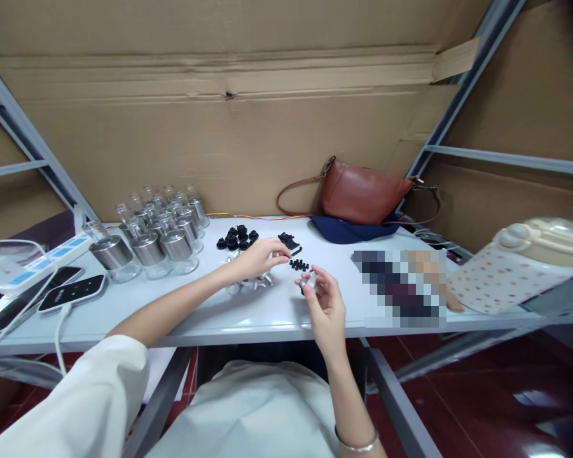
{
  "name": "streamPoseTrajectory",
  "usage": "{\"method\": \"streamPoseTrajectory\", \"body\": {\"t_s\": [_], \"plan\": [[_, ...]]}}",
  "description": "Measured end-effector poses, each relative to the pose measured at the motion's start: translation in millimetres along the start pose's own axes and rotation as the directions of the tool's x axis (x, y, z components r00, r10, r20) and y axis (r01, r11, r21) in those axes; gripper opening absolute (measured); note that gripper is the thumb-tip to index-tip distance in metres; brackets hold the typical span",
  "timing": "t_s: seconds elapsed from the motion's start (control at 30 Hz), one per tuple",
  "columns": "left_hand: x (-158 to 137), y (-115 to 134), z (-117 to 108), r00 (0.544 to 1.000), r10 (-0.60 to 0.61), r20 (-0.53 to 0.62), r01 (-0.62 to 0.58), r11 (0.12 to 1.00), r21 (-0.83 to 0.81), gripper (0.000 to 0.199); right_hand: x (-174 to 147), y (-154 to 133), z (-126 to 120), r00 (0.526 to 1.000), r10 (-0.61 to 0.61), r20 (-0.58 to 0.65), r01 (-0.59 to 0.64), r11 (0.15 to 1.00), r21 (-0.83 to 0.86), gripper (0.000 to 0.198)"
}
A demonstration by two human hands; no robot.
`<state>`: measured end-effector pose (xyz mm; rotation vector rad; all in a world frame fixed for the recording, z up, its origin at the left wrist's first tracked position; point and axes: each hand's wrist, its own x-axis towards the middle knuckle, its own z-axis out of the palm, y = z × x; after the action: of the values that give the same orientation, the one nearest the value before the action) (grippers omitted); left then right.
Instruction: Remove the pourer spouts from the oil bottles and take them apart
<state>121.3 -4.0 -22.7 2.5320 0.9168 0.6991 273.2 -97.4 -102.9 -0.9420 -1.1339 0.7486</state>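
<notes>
My left hand (pixel 268 256) reaches over the middle of the table, thumb and fingers drawn together beside a cluster of tiny black pieces (pixel 299 264). Whatever is between those fingertips is too small to make out. In my right hand (pixel 328 302), a small shiny silver part (pixel 308 280) with a dark bit at its lower edge is pinched between thumb and fingers. More silver parts (pixel 250 284) lie under my left wrist, partly hidden by it. Behind them are several black round stoppers (pixel 238 238) and a pile of flat black pieces (pixel 289 242).
Glass bottles with metal sleeves (pixel 145 247) stand at the left. A power strip (pixel 42 262), cables and a phone-like device (pixel 72 292) lie beyond them. A brown bag (pixel 365 191) rests on a dark blue cap (pixel 348 231) at the back; a dotted cream container (pixel 498 277) is far right.
</notes>
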Motion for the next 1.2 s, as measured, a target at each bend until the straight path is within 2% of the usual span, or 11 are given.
{"method": "streamPoseTrajectory", "body": {"t_s": [0.13,0.2,0.37,0.63,0.93,1.07,1.13,1.2], "plan": [[20.9,0.1,6.4,0.975,-0.104,0.195,0.08,0.989,0.127,0.015,-1.2,-3.3,1.6,0.998,-0.026,-0.049,0.028,0.999,0.045,0.033],[27.9,-1.8,11.6,0.964,-0.123,0.236,0.085,0.982,0.167,0.016,-1.5,-5.6,2.2,0.996,-0.025,-0.088,0.031,0.997,0.074,0.032],[34.0,-10.6,22.6,0.961,-0.154,0.229,0.096,0.965,0.244,0.019,-1.5,-7.7,2.8,0.996,-0.015,-0.092,0.024,0.996,0.092,0.031],[28.6,-17.3,22.7,0.956,-0.2,0.216,0.136,0.951,0.276,0.019,-1.0,-2.2,1.1,0.998,-0.014,-0.06,0.018,0.997,0.069,0.032],[28.3,-7.1,24.0,0.949,-0.267,0.167,0.21,0.933,0.293,0.018,-1.4,-1.8,0.5,0.999,-0.008,-0.044,0.011,0.998,0.056,0.032],[26.4,0.8,16.7,0.946,-0.284,0.159,0.222,0.92,0.322,0.023,-2.4,-4.0,1.0,0.999,-0.002,-0.051,0.005,0.998,0.066,0.033],[24.7,6.7,7.0,0.946,-0.259,0.193,0.19,0.929,0.318,0.022,-2.6,-5.3,1.4,0.998,0.009,-0.057,-0.003,0.995,0.098,0.034],[21.5,15.0,-4.8,0.95,-0.141,0.28,0.071,0.967,0.244,0.025,-2.4,-6.3,1.5,0.998,0.034,-0.053,-0.027,0.99,0.14,0.036]]}}
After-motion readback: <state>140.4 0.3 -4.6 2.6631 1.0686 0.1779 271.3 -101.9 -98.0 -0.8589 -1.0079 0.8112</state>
